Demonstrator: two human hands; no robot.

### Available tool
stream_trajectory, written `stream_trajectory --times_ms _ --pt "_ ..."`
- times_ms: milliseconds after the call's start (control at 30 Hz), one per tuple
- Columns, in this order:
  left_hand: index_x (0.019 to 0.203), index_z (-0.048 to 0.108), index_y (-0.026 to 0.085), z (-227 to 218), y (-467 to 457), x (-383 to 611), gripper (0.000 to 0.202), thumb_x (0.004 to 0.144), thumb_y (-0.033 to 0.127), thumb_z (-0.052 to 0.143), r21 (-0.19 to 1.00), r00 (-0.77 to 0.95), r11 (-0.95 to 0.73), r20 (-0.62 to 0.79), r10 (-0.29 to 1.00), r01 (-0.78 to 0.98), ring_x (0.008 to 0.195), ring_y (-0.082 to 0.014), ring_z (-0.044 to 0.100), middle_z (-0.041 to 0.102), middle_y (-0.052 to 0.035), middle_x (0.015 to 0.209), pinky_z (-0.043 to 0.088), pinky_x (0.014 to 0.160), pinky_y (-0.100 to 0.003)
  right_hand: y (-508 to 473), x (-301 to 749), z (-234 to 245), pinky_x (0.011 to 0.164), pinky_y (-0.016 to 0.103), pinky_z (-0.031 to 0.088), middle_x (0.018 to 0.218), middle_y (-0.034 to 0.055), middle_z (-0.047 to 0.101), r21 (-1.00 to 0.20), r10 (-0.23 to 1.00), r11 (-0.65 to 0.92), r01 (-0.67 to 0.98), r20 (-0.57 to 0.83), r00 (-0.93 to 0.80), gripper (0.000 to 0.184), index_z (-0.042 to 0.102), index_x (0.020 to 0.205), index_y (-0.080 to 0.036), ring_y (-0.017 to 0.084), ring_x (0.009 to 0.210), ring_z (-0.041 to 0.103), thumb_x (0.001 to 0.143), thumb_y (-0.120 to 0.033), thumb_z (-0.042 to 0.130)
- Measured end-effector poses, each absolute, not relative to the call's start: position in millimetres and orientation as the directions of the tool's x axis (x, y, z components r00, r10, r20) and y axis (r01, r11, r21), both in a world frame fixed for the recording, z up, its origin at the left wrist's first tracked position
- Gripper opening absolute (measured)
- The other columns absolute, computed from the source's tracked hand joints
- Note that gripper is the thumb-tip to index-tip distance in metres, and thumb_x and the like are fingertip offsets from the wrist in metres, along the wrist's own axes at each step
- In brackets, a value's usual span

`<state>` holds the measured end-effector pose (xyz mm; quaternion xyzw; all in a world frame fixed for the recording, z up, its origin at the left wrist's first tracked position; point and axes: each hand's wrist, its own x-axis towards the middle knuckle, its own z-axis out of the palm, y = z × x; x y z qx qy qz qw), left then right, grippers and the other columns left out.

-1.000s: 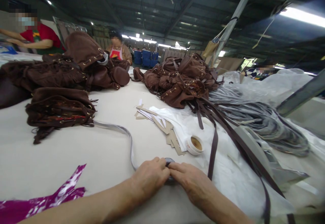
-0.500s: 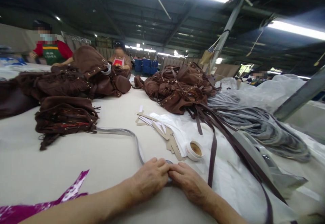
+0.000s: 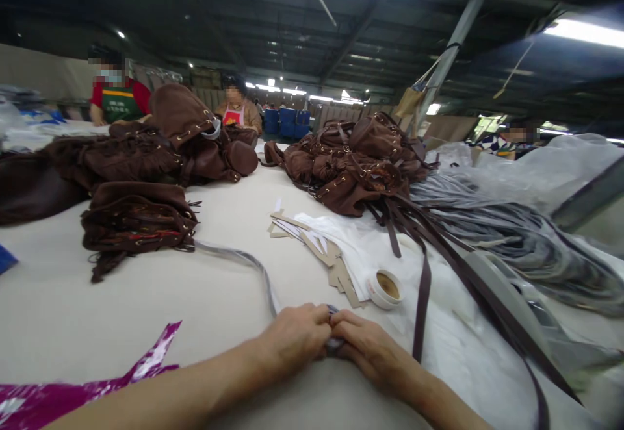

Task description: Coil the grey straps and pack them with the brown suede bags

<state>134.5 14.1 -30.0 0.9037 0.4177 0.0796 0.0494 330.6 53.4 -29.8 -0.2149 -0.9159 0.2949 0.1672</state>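
My left hand (image 3: 297,336) and my right hand (image 3: 373,351) meet fingertip to fingertip on the pale table (image 3: 121,300), both closed on the rolled end of a grey strap (image 3: 334,332). The rest of that grey strap (image 3: 253,264) trails away in a curve toward a folded brown fringed bag (image 3: 139,222). A small roll of white tape (image 3: 385,287) lies just beyond my right hand, beside several cardboard strips (image 3: 322,254).
Piles of brown bags lie at the left (image 3: 146,147) and centre back (image 3: 361,157). Brown straps (image 3: 424,274) and grey straps (image 3: 526,241) spread over white sheets on the right. A purple printed scrap (image 3: 73,397) lies near left. Other people work at the far side.
My hands have stayed together on the grey strap's end, the fingers curling a little tighter. The view has swung slightly to the left and downward.
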Motion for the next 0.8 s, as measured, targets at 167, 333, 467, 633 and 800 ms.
stream_trajectory --times_ms 167,333,467,633,800 --pt "0.104 0.060 0.025 -20 27 102 0.020 0.085 0.022 0.061 0.266 0.703 -0.712 0.146 0.696 0.650 0.074 -0.0081 0.058 0.050 -0.0010 0.119 0.045 0.070 -0.018 63 334 -24 0.079 0.027 0.047 0.096 0.0038 0.058 -0.612 0.444 0.743 0.271 0.147 -0.884 0.013 0.056 0.089 -0.020 0.016 0.089 0.057 0.087 -0.009 0.048" --pt "0.094 0.060 0.024 -13 39 106 0.008 0.088 0.023 0.055 0.076 0.765 -0.775 0.129 0.631 0.627 0.080 -0.0126 0.058 0.051 -0.0019 0.114 0.045 0.064 -0.019 71 336 -17 0.081 0.028 0.047 0.096 0.0045 0.059 -0.573 0.404 0.770 0.279 0.100 -0.909 0.016 0.058 0.091 -0.019 0.017 0.090 0.058 0.085 -0.007 0.049" --pt "0.097 0.058 0.017 -22 32 132 0.012 0.093 0.021 0.048 0.022 0.718 -0.726 0.134 0.683 0.687 0.089 -0.0188 0.057 0.058 -0.0053 0.103 0.050 0.071 -0.026 66 331 -12 0.094 0.033 0.044 0.113 0.0090 0.059 -0.544 0.441 0.775 0.321 0.100 -0.892 0.031 0.057 0.106 -0.018 0.020 0.109 0.055 0.081 -0.003 0.045" --pt "0.104 0.056 0.013 -41 11 159 0.019 0.094 0.015 0.041 0.156 0.463 -0.482 0.147 0.874 0.862 0.092 -0.0212 0.057 0.060 -0.0087 0.101 0.052 0.079 -0.031 48 318 -25 0.087 0.034 0.048 0.107 0.0092 0.058 -0.611 0.617 0.673 0.417 0.153 -0.772 0.030 0.053 0.102 -0.018 0.021 0.100 0.057 0.076 -0.004 0.046" --pt "0.101 0.059 0.021 -27 31 120 0.017 0.084 0.020 0.060 0.335 0.708 -0.706 0.140 0.692 0.624 0.095 -0.0168 0.059 0.061 -0.0014 0.106 0.048 0.082 -0.023 64 323 -27 0.076 0.030 0.047 0.093 0.0041 0.059 -0.555 0.529 0.728 0.402 0.082 -0.844 0.012 0.053 0.084 -0.020 0.019 0.086 0.057 0.081 -0.009 0.053"
